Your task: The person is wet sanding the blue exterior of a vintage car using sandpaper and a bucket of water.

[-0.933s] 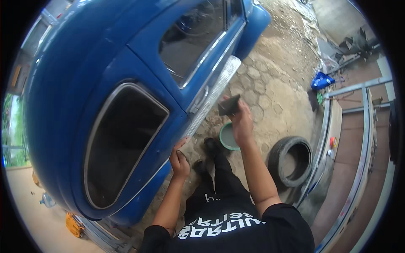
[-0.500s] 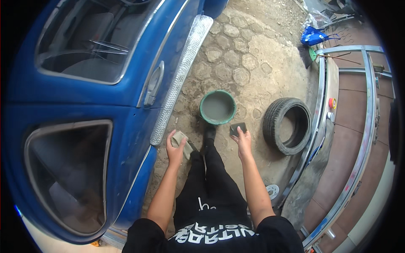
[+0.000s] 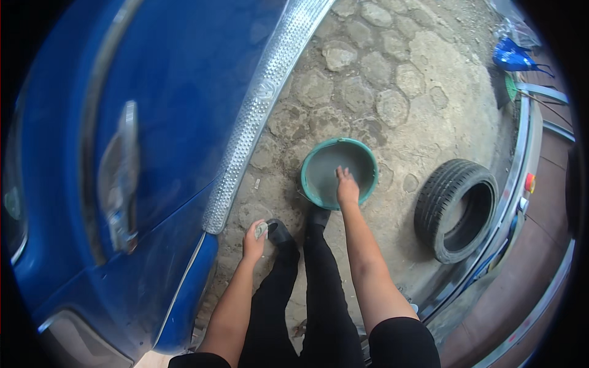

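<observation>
From my distant post I see, at left, the blue car (image 3: 178, 110). Next, the left hand (image 3: 253, 244) has its fingers bent around a small greyish pad (image 3: 262, 230). Then the right hand (image 3: 347, 187) is over the green bucket (image 3: 305, 183) of cloudy water, its fingers near together; whether they hold something, I cannot tell. At right lies a black tyre (image 3: 437, 208).

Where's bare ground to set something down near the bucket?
Bare ground lies between the green bucket and the tyre; a broader patch lies beyond the bucket, right of the silver running board. It's crowded nearer the person: left hand and shoes below-left, right hand at the bucket.
</observation>
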A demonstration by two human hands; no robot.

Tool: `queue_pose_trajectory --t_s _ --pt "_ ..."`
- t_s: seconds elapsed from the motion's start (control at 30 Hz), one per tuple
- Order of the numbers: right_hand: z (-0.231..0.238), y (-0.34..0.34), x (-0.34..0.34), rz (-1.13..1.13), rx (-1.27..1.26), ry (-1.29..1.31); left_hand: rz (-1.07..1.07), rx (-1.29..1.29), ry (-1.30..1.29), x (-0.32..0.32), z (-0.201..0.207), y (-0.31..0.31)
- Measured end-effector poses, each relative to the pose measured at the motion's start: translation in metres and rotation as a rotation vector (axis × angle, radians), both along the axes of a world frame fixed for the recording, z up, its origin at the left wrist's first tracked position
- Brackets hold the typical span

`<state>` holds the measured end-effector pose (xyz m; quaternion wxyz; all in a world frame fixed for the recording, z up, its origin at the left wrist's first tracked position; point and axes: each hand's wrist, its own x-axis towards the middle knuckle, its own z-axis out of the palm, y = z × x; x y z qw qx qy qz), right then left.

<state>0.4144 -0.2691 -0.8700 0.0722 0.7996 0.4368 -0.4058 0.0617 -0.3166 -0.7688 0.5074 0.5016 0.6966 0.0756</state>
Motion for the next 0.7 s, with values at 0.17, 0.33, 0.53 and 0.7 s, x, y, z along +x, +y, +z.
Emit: queue_pose_trajectory --t_s 0.17,0.33,0.53,0.7 --pt "-0.072 0.009 0.013 0.244 0.047 -0.313 0.092 -0.205 0.048 -0.007 -0.031 -0.013" --pt "-0.097 0.009 0.000 0.371 -0.095 -0.026 0.114 -0.167 0.065 -0.008 -0.031 -0.028" --pt "-0.059 0.017 -0.016 -0.057 -0.210 0.210 0.183 -0.132 0.066 0.013 -0.003 -0.008" --pt "-0.005 0.013 0.006 -0.218 0.045 0.228 0.175 -0.085 -0.004 0.048 0.039 0.015"
